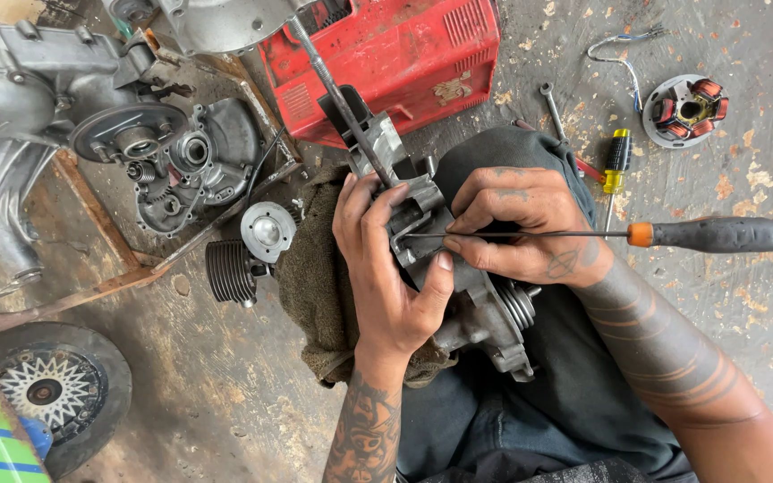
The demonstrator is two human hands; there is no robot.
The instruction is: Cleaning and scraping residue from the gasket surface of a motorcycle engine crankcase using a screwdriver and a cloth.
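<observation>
Head view: person is sitting on the concrete floor [225, 394], working on a grey metal engine casing [458, 295] that is resting on the lap over a brown rag [315, 286]. Left hand [386, 268] is wrapping around the casing from the left, fingers over the top edge, thumb pressing on the near face, gripping it firm. Right hand [525, 233] is pinching the thin shaft of a long screwdriver [583, 235] close to its tip, black handle with orange collar sticking out well to the right, unheld. Tip is sitting in a recess at the casing's upper part, just between both hands. A long threaded stud [333, 89] is standing up from the casing's far end. Progress, judging by the layout: teardown is well along, since a finned cylinder [230, 268] and piston [267, 231] are lying loose on the floor left of the rag, a stator plate with copper coils [686, 109] is lying off to the far right, and a second crankcase half [181, 165] is sitting on a rusty frame. Whatever the tip is picking at is hidden by fingers. A yellow-handled screwdriver [616, 159] and a spanner [555, 109] are lying near the right knee, a red cover [386, 54] behind.
</observation>
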